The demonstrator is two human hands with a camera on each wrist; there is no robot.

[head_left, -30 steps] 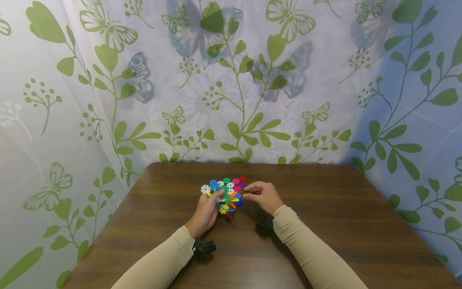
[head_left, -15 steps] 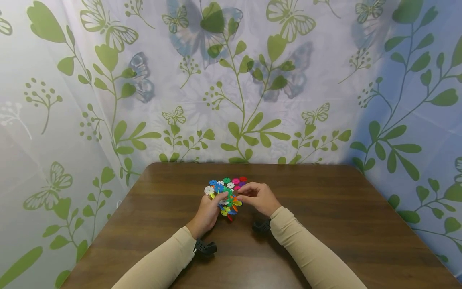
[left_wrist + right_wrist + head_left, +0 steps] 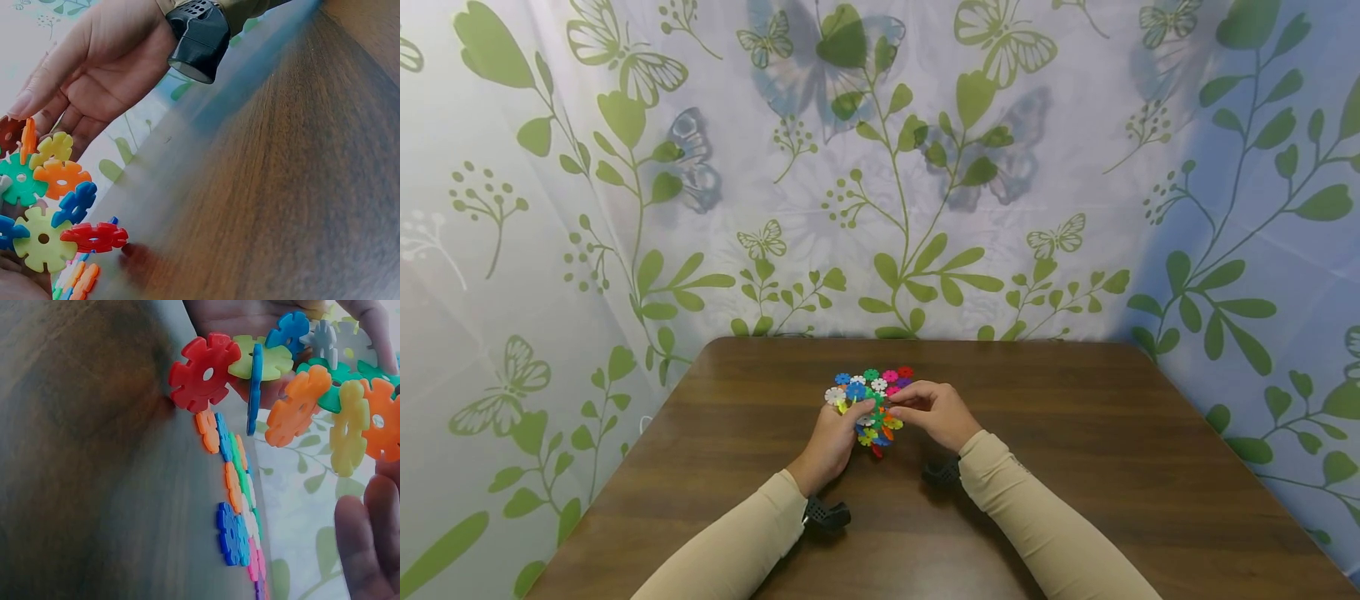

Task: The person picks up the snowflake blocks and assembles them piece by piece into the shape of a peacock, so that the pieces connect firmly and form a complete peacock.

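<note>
My left hand (image 3: 826, 442) grips a cluster of notched, flower-shaped plastic discs joined at angles. In the left wrist view the cluster shows a pale yellow disc (image 3: 44, 239), a red disc (image 3: 95, 237) and a green disc (image 3: 22, 179). My right hand (image 3: 942, 414) is at the cluster's right side. Its thumb and fingers pinch a brown-red disc (image 3: 9, 132), partly cut off by the frame, beside an upright orange disc (image 3: 28, 140). From the right wrist, an orange disc (image 3: 379, 419) appears just above the right fingers (image 3: 359, 544).
Loose discs lie flat on the wooden table (image 3: 1045, 500) beyond the cluster, among them a red disc (image 3: 906, 372), a pink disc (image 3: 890, 377) and a green disc (image 3: 871, 375). Dark blue discs (image 3: 228, 534) lie at the near end of the group. A patterned curtain (image 3: 880, 183) hangs behind.
My right hand has moved slightly left, against the cluster, bringing the brown-red disc there. The cluster in my left hand has shifted a little right and turned slightly. Little differs over the last half second.
</note>
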